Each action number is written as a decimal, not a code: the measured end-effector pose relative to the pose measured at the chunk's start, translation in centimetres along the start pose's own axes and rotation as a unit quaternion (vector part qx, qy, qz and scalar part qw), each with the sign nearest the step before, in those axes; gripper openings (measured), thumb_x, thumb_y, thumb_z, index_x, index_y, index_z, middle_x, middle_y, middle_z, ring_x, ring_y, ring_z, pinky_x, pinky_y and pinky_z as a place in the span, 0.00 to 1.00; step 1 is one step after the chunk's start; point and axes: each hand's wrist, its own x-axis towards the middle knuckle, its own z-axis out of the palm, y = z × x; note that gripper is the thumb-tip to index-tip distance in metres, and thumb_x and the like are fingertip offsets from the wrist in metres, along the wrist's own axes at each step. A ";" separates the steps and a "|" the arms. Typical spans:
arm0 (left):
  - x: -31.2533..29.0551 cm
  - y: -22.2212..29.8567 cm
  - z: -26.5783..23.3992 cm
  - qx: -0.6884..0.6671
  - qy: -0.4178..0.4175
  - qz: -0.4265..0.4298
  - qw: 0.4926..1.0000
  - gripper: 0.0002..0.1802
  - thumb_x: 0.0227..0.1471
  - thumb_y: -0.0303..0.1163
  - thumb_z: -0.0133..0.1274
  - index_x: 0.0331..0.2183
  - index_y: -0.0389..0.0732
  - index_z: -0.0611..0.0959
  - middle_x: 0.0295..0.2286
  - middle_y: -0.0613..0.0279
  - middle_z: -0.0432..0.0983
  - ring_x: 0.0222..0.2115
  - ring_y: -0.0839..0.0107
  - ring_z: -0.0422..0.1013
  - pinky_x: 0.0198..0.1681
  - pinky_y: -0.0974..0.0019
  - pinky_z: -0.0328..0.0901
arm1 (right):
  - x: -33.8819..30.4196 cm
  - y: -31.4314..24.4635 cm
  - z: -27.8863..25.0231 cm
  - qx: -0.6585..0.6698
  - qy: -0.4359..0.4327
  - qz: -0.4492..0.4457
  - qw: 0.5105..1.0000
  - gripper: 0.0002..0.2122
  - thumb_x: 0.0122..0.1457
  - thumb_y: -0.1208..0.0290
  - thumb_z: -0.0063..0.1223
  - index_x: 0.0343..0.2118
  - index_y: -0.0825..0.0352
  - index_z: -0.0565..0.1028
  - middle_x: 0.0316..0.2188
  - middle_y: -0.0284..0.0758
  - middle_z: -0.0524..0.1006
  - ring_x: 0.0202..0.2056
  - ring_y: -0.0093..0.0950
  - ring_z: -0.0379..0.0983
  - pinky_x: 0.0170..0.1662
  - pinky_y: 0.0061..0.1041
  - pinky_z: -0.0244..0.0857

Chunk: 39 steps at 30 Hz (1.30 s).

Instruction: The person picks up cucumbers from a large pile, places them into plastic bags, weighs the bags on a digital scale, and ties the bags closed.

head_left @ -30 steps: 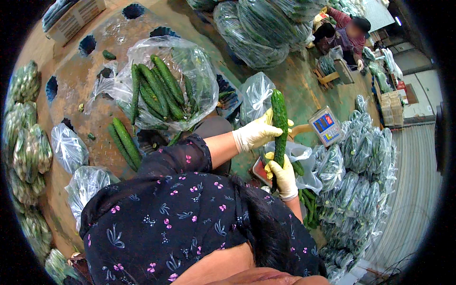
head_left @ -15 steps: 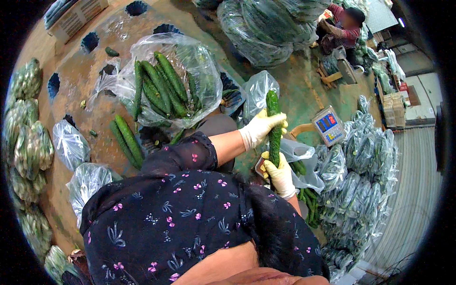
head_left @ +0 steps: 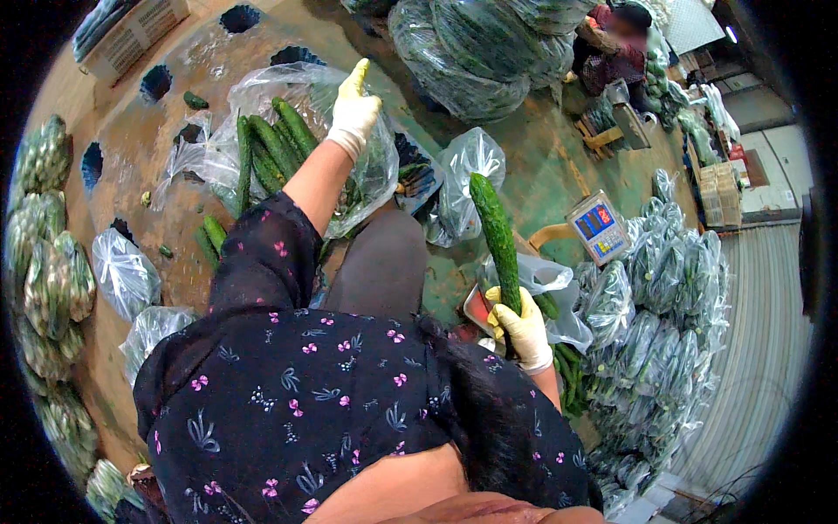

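A long dark green cucumber stands tilted up from my right hand, whose gloved fingers are wrapped round its lower end. My left hand, in a pale glove with yellowed fingertips, reaches over the far right side of a large clear plastic bag. Its fingers stretch upward and I see nothing in them. Several cucumbers lie in that bag, partly behind my left forearm. Beside my right hand is an opened clear bag with cucumbers showing in it. More loose cucumbers lie below it.
A digital scale stands to the right, before stacked bagged cucumbers. Large full bags sit at the far side. Another person crouches at the far right. Bagged vegetables line the left edge. A carton stands far left.
My left hand has let go of the cucumber and moved away, up and left over the large bag. My right hand still grips the cucumber, which now tilts left.
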 end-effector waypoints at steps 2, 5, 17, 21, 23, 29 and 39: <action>-2.5 3.2 0.6 0.118 -0.031 -0.072 0.990 0.43 0.33 0.20 0.51 0.57 0.34 0.59 0.54 0.47 0.59 0.55 0.58 0.57 0.58 0.69 0.51 | 0.3 -0.1 0.2 0.000 0.016 -0.012 1.000 0.11 0.54 0.73 0.52 0.41 0.67 0.69 0.25 0.31 0.73 0.21 0.16 0.66 0.23 0.14 0.60; -6.5 4.6 2.5 -0.091 -0.170 -0.115 0.975 0.49 0.37 0.25 0.59 0.59 0.34 0.52 0.56 0.48 0.56 0.50 0.61 0.62 0.52 0.65 0.59 | 0.5 -0.3 0.7 0.001 0.027 -0.032 0.999 0.12 0.54 0.72 0.53 0.40 0.68 0.69 0.21 0.31 0.72 0.17 0.16 0.64 0.21 0.13 0.59; -17.6 14.0 6.3 -0.375 -0.373 -0.332 0.781 0.35 0.43 0.23 0.56 0.53 0.41 0.60 0.37 0.63 0.71 0.36 0.72 0.69 0.38 0.67 0.67 | 0.9 0.3 1.3 0.008 0.027 -0.032 0.999 0.11 0.55 0.73 0.52 0.41 0.67 0.68 0.24 0.31 0.72 0.20 0.16 0.65 0.22 0.13 0.59; -16.5 14.4 5.8 -0.386 -0.403 -0.410 0.722 0.22 0.50 0.30 0.49 0.48 0.42 0.66 0.37 0.61 0.73 0.36 0.68 0.71 0.38 0.63 0.68 | 0.5 0.4 0.9 0.018 0.024 -0.036 0.999 0.12 0.55 0.72 0.52 0.40 0.67 0.68 0.25 0.31 0.72 0.21 0.16 0.65 0.22 0.13 0.59; -16.5 14.1 6.0 -0.392 -0.414 -0.429 0.701 0.19 0.52 0.32 0.46 0.47 0.43 0.68 0.38 0.60 0.73 0.36 0.66 0.72 0.39 0.61 0.68 | 0.4 0.5 0.7 0.022 0.022 -0.045 0.999 0.12 0.55 0.71 0.52 0.41 0.67 0.68 0.25 0.31 0.73 0.21 0.16 0.65 0.22 0.13 0.59; -16.6 13.4 5.9 -0.413 -0.421 -0.434 0.681 0.17 0.53 0.36 0.48 0.45 0.43 0.71 0.38 0.59 0.74 0.37 0.67 0.70 0.41 0.59 0.66 | 0.9 -0.3 1.1 -0.003 0.026 -0.048 0.999 0.12 0.54 0.73 0.52 0.41 0.68 0.68 0.25 0.31 0.72 0.22 0.16 0.66 0.22 0.14 0.59; -11.5 13.0 0.2 -0.482 -0.142 -0.353 0.790 0.11 0.48 0.33 0.54 0.35 0.39 0.75 0.29 0.58 0.76 0.32 0.67 0.72 0.36 0.60 0.68 | 1.0 -5.1 3.4 -0.056 -0.075 -0.091 0.991 0.23 0.56 0.62 0.50 0.51 0.71 0.65 0.19 0.29 0.70 0.16 0.15 0.58 0.19 0.12 0.51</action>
